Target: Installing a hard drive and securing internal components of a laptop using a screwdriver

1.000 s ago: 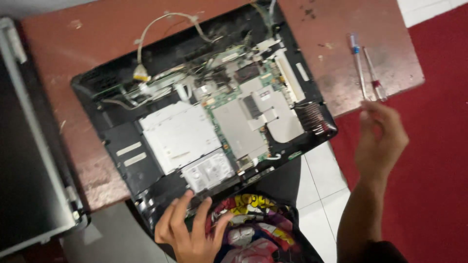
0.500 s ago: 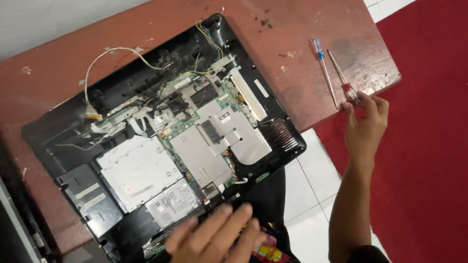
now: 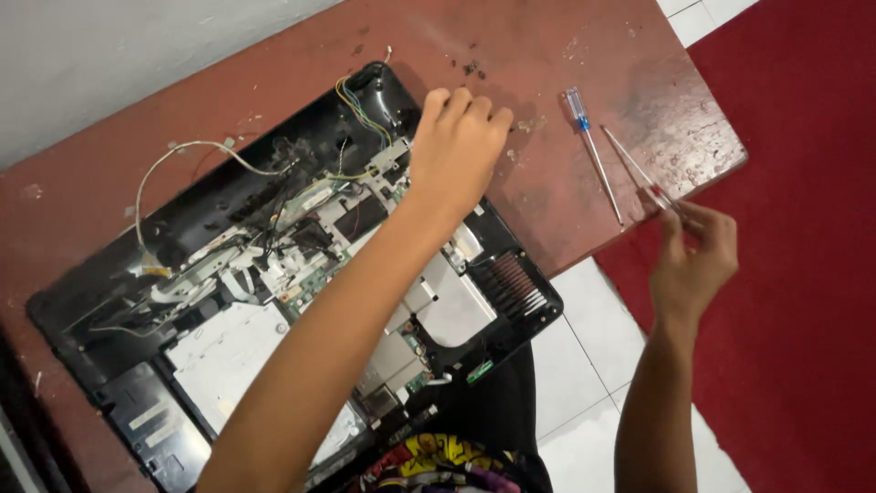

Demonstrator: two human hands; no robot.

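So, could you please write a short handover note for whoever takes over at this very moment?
Left hand: resting on the top edge of the opened computer, holding nothing visible.
Right hand: gripping the red-handled screwdriver at the table edge.
Blue-handled screwdriver: lying loose on the table.
Done: back cover off, boards and wires exposed.
Left: the boards remain in the case.

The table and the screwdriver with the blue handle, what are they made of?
The table looks like wood under worn reddish-brown paint, scuffed and chipped. The blue-handled screwdriver seems to have a see-through plastic handle and a thin, shiny metal shaft.
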